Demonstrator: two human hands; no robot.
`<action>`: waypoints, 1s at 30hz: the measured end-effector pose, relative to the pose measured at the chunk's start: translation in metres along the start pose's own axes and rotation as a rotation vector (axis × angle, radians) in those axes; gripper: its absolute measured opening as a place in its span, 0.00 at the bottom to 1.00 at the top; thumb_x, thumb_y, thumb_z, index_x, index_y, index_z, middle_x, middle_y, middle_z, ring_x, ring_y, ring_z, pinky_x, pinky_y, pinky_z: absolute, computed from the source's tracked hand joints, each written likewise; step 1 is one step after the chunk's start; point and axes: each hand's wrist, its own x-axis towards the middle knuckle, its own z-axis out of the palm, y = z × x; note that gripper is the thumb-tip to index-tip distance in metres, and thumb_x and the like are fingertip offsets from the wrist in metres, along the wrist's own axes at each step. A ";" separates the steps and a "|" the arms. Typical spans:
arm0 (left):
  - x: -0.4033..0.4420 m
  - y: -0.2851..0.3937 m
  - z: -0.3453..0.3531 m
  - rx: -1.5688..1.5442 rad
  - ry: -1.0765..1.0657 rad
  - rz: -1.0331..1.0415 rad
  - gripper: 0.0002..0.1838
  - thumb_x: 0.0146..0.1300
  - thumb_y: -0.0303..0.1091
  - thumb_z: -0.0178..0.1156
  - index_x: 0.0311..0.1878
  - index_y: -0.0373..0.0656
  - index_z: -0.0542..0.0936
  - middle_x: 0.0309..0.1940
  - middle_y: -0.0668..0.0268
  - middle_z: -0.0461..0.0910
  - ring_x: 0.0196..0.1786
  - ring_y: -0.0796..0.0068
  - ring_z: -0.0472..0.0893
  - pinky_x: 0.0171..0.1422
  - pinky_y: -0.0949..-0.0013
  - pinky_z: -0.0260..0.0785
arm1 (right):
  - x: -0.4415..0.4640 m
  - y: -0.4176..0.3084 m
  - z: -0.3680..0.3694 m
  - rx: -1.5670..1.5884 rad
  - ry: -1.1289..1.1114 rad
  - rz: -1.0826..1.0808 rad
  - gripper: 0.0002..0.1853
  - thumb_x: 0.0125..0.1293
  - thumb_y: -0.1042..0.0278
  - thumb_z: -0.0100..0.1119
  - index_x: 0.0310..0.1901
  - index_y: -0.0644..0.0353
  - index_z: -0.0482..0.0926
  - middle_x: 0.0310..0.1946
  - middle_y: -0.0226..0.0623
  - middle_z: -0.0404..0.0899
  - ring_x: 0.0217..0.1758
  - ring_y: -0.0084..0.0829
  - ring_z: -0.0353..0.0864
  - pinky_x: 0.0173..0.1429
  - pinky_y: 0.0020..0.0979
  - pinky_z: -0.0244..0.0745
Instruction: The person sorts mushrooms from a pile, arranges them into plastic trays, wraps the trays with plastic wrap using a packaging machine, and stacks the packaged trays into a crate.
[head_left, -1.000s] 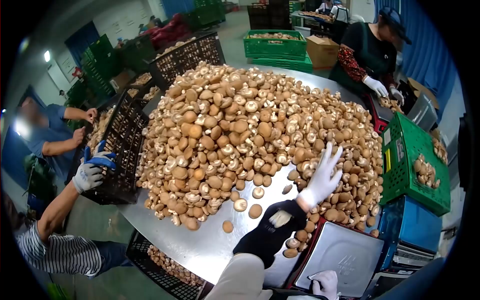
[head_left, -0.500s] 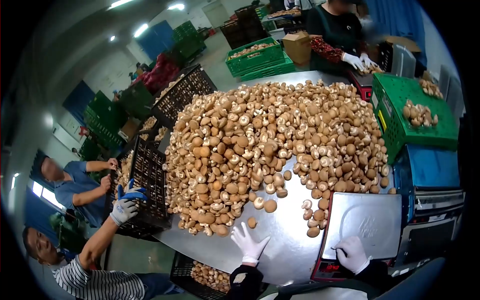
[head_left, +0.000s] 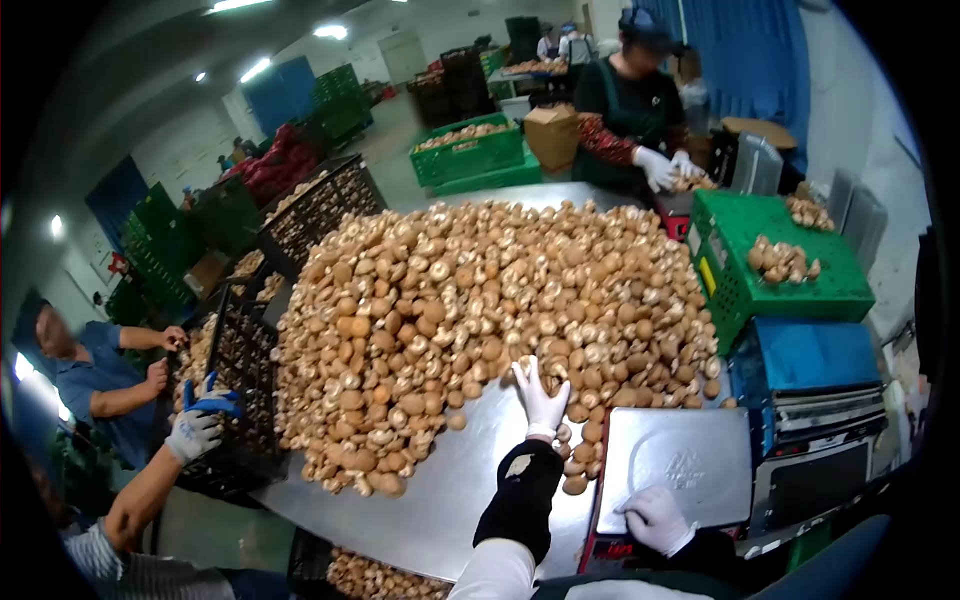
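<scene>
Change at left hand: half a second ago, over bare metal of table, well to the left of scale; now at near edge of pile of mushrooms, beyond the scale's left far corner. Seems to mean, in judgement, return from bare metal to contact with mushrooms. Right hand without much change, still at the near edge of the scale.

White gloves on both hands, and both hands apart from each other. On the left, thumb and fingers spread, with mushrooms between and just beyond; cannot tell about firm grip on any of them. On the right, fingers partly bent and resting on scale plate, with inside of palm hidden; cannot tell about anything held there.

Pile of mushrooms wide, beyond the scale and far out to its left, with nearest part at left fingertips. Also small group of mushrooms just beside the scale, along its left side, between both hands. Beyond the scale, slightly to the right, green crate with few mushrooms on top. To the right, just beside the scale, box with blue top.
</scene>
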 end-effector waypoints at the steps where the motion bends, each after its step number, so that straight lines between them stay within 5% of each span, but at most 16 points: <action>1: 0.007 0.004 0.007 -0.087 -0.041 0.068 0.43 0.48 0.39 0.69 0.68 0.42 0.61 0.70 0.43 0.51 0.72 0.45 0.51 0.75 0.55 0.42 | -0.002 0.005 0.001 0.033 -0.053 0.020 0.07 0.51 0.76 0.56 0.31 0.54 0.82 0.28 0.34 0.81 0.33 0.37 0.80 0.39 0.35 0.73; 7: 0.019 0.026 -0.035 -0.085 -0.235 0.275 0.36 0.54 0.39 0.63 0.66 0.40 0.64 0.65 0.49 0.63 0.68 0.50 0.61 0.73 0.53 0.45 | -0.002 0.004 0.000 0.046 -0.002 0.031 0.04 0.52 0.73 0.59 0.31 0.57 0.81 0.27 0.36 0.79 0.33 0.39 0.78 0.39 0.36 0.72; 15: -0.129 0.017 -0.116 0.072 -0.325 0.103 0.49 0.43 0.50 0.70 0.66 0.35 0.61 0.65 0.40 0.57 0.69 0.41 0.55 0.72 0.49 0.45 | -0.010 0.008 0.008 0.061 -0.017 0.032 0.08 0.58 0.68 0.54 0.36 0.56 0.82 0.31 0.34 0.81 0.40 0.36 0.79 0.48 0.35 0.72; 17: -0.165 0.017 -0.120 0.347 -0.409 -0.030 0.52 0.40 0.50 0.71 0.68 0.39 0.60 0.66 0.36 0.52 0.70 0.37 0.51 0.73 0.44 0.42 | -0.012 0.012 0.015 0.074 -0.001 0.020 0.08 0.59 0.68 0.53 0.35 0.56 0.82 0.31 0.35 0.81 0.39 0.36 0.79 0.47 0.36 0.72; 19: -0.173 0.022 -0.118 0.414 -0.380 0.080 0.52 0.41 0.57 0.67 0.66 0.34 0.61 0.64 0.36 0.57 0.68 0.36 0.54 0.74 0.45 0.41 | -0.013 0.013 0.017 0.062 -0.030 0.058 0.09 0.60 0.68 0.51 0.35 0.56 0.82 0.32 0.37 0.81 0.40 0.38 0.79 0.47 0.37 0.72; 30: -0.181 0.016 -0.115 0.566 -0.392 0.134 0.39 0.55 0.38 0.57 0.68 0.31 0.56 0.66 0.34 0.53 0.69 0.36 0.51 0.74 0.46 0.38 | -0.111 -0.016 -0.009 -0.017 0.195 -0.012 0.08 0.56 0.71 0.52 0.37 0.55 0.79 0.32 0.32 0.76 0.42 0.34 0.74 0.49 0.36 0.68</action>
